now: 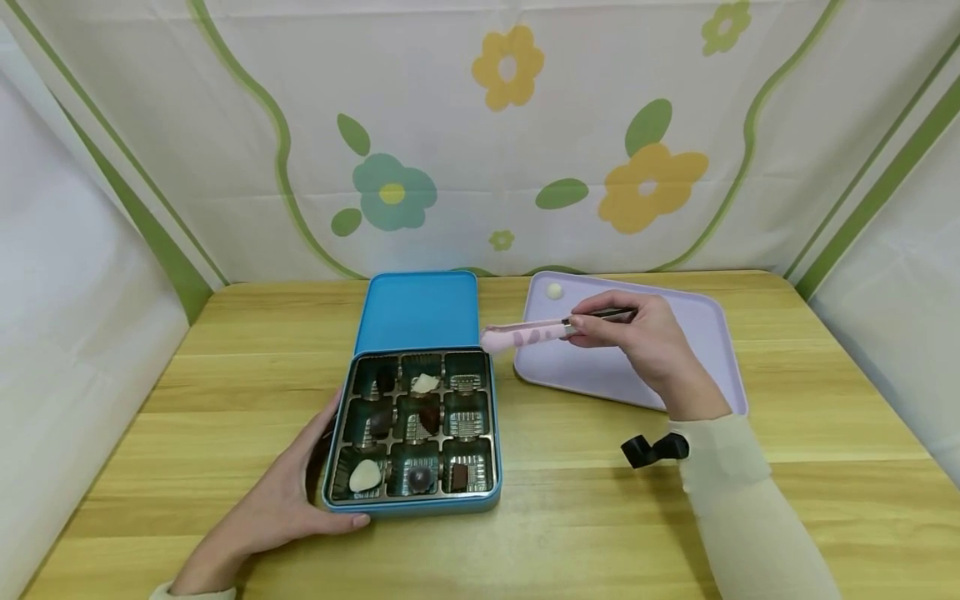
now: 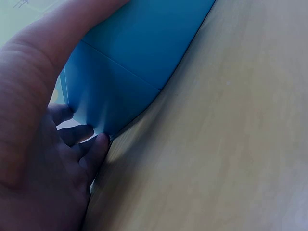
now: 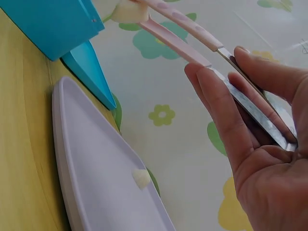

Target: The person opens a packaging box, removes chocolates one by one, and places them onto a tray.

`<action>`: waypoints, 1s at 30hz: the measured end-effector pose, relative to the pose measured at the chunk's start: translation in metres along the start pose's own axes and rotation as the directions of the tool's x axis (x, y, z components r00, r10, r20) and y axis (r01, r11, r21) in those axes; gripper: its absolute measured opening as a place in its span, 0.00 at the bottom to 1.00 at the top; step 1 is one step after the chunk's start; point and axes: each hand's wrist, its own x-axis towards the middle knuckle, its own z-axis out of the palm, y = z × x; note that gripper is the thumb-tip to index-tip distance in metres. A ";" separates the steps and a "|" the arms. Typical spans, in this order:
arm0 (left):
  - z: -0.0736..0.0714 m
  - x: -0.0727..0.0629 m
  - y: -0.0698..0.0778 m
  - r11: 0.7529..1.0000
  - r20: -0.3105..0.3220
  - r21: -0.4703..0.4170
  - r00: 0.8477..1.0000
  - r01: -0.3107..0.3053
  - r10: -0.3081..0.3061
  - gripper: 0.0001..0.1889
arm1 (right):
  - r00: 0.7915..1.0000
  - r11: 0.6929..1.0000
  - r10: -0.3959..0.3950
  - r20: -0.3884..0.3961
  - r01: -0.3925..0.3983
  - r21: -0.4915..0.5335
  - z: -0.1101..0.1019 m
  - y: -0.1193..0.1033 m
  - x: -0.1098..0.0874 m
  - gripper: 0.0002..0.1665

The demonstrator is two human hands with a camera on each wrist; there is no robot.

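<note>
Wooden table (image 1: 570,525), right hand (image 1: 651,343) gripping tongs (image 1: 528,334)

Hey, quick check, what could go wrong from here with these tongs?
The white chocolate could slip from the pink tongs, which hold it raised near the blue tin. The lone white piece on the lilac tray looks loose and might shift if the right hand, above that tray, bumps it.

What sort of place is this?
Likely a small, curtained-off tabletop workspace: a wood-grain table, a flower-printed curtain behind it, and pale fabric side panels at left and right.
</note>
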 end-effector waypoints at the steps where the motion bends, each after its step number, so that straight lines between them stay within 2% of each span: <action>1: 0.000 0.000 0.000 1.000 0.000 0.000 1.000 0.000 0.000 0.78 | 1.000 1.000 -0.007 -0.011 0.007 0.016 -0.002 0.001 0.000 0.07; 8: 0.000 -0.001 0.000 1.000 -0.005 0.013 1.000 0.006 -0.006 0.78 | 0.992 0.996 0.000 -0.129 0.011 0.085 -0.012 0.001 0.003 0.08; 15: 0.001 -0.002 -0.001 1.000 -0.004 0.015 1.000 0.011 -0.011 0.78 | 0.964 0.997 0.010 -0.267 0.012 0.083 -0.022 0.000 0.003 0.09; 22: 0.001 -0.002 -0.001 1.000 -0.002 -0.007 1.000 -0.002 0.002 0.77 | 0.944 0.999 0.027 -0.330 -0.015 0.040 -0.027 0.003 0.005 0.09; 30: 0.000 -0.002 0.000 1.000 0.000 -0.007 1.000 -0.003 0.003 0.77 | 0.914 0.989 -0.010 -0.406 -0.051 -0.140 -0.025 0.009 0.007 0.23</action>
